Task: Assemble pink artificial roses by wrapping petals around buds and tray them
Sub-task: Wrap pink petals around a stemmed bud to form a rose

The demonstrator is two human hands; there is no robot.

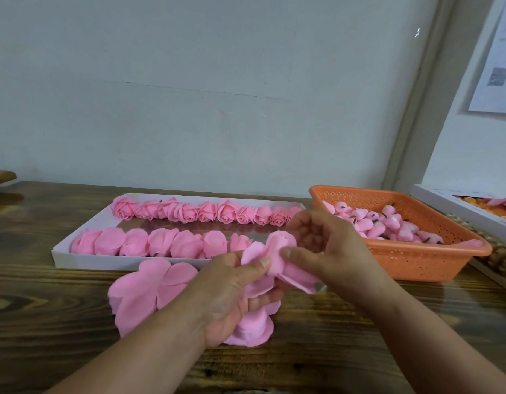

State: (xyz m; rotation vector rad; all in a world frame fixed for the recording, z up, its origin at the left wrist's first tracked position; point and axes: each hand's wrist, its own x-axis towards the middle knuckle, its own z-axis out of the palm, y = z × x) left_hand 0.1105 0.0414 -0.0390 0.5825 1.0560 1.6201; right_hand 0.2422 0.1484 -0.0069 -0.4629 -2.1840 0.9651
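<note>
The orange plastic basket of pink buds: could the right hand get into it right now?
Probably not at once: the right hand is gripping the half-wrapped pink rose. The orange plastic basket sits open-topped just beside it, with nothing between.

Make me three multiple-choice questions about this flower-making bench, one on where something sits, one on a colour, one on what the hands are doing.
1. Where does the orange perforated plastic basket of pink buds sit relative to the white shallow cardboard tray?
A. To its right
B. On top of it
C. To its left

2. What colour are the finished fabric roses in the tray's back row?
A. Orange
B. Pink
C. White

3. What are the left hand and right hand doing?
A. Resting flat on the wooden table
B. Both pinching the half-wrapped pink rose
C. Lifting the basket

Answers: 1 A, the basket stands at the tray's right end. 2 B, the whole row is pink. 3 B, each grip closes on petals above the flat pink petal sheet.
</note>
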